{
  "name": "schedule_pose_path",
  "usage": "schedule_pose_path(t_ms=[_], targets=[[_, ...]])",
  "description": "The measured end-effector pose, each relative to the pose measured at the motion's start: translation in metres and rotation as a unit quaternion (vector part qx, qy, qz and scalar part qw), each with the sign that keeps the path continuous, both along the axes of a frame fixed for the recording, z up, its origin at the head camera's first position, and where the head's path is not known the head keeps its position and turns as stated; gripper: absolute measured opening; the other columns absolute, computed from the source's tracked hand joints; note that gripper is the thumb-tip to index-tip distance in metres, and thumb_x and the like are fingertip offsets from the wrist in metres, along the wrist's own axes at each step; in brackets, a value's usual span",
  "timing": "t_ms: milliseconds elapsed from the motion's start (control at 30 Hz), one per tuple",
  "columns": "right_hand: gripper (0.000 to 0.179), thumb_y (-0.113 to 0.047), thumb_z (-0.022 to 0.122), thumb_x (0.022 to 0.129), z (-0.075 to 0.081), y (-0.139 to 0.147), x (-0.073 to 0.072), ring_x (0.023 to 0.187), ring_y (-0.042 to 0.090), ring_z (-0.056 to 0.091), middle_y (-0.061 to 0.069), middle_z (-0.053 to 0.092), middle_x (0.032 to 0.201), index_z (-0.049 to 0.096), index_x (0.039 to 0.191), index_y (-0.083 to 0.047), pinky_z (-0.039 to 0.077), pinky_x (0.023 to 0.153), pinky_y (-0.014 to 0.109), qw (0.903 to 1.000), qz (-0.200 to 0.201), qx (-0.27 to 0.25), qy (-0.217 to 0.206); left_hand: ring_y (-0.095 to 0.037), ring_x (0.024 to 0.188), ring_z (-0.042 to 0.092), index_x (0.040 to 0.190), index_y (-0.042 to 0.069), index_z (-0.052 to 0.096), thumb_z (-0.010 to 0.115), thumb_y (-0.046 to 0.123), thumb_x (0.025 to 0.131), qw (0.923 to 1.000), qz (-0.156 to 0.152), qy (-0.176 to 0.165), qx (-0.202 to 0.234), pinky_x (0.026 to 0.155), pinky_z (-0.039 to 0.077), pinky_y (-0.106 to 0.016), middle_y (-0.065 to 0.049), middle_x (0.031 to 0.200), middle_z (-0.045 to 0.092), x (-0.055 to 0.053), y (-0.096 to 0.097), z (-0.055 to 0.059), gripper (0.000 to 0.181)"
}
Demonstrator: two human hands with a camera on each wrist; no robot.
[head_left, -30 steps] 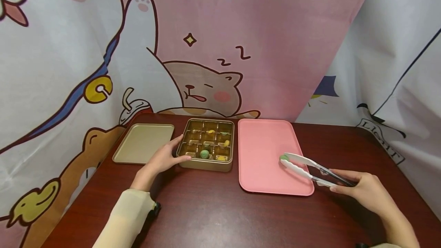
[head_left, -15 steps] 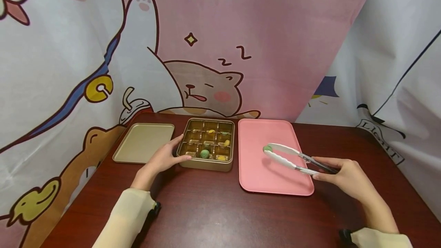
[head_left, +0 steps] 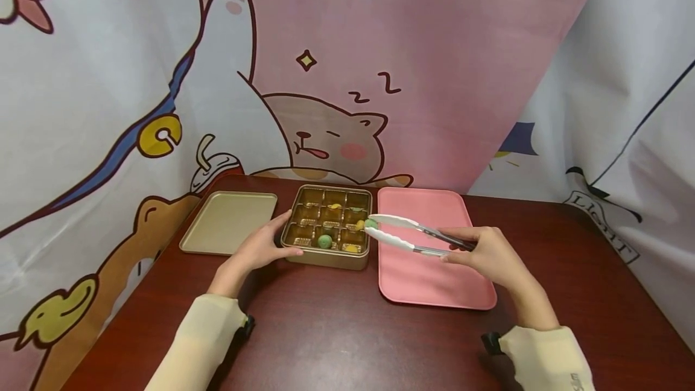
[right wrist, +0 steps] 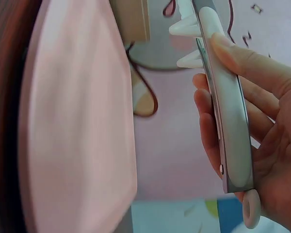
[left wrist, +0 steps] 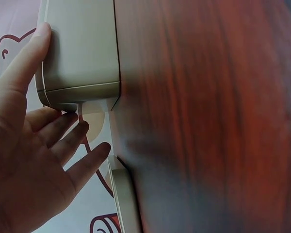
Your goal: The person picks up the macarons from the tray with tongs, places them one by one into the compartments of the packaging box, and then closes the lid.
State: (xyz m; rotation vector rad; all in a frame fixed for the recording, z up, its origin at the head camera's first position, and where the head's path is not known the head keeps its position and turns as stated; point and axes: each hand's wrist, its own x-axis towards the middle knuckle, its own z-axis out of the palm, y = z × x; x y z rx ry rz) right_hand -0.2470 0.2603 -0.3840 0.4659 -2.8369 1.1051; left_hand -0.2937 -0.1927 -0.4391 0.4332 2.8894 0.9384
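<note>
My left hand (head_left: pixel 260 247) rests at the near left corner of a gold tin box (head_left: pixel 326 258), thumb against the front and the other fingers nearly straight by the left side. A divided insert in the box holds a green ball (head_left: pixel 324 241) in its front middle compartment, with small yellow and green pieces in others. My right hand (head_left: pixel 493 252) grips white-tipped tongs (right wrist: pixel 230 111). Between the tong tips sits another green ball (head_left: pixel 371 222), over the box's right rim. A yellow piece (head_left: pixel 360 225) shows just left of it.
A pink tray (head_left: pixel 434 282) lies right of the box, under the tongs. The flat gold lid (head_left: pixel 230 222) lies to the left. Behind the dark wooden table (head_left: pixel 347 330) hangs a printed cartoon cloth (head_left: pixel 434 77).
My right hand has carried the tongs and green ball leftward from the pink tray to the box's right edge. My left hand has stayed at the box corner.
</note>
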Motion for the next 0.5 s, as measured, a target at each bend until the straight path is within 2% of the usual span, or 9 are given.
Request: schedule_pose_path(t_ms=[133,500], targets=[[0.048,-0.015,0.087,0.075,-0.001,-0.029,-0.010,0.073,0.008,0.060,0.005,0.076,0.098,0.074,0.121,-0.011,0.052,0.062,0.021,0.9994,0.030,-0.017,0.001,-0.043,0.144,0.038,0.159,0.010,0.025,0.082,0.048,0.079,1.0000,0.002,-0.001,-0.001,0.112,0.038,-0.059,-0.019,0.161,0.033,0.000,-0.001,0.000,0.106],[0.048,-0.015,0.086,0.074,-0.003,-0.093,-0.029,0.072,0.008,0.060,0.001,0.077,0.095,0.075,0.121,-0.015,0.049,0.062,0.021,0.9959,0.085,-0.032,-0.005,-0.042,0.143,0.040,0.157,0.006,0.029,0.083,0.045,0.078,0.9998,-0.001,0.018,0.001,0.112,0.038,-0.058,-0.019,0.160,0.036,0.001,-0.001,0.001,0.103]])
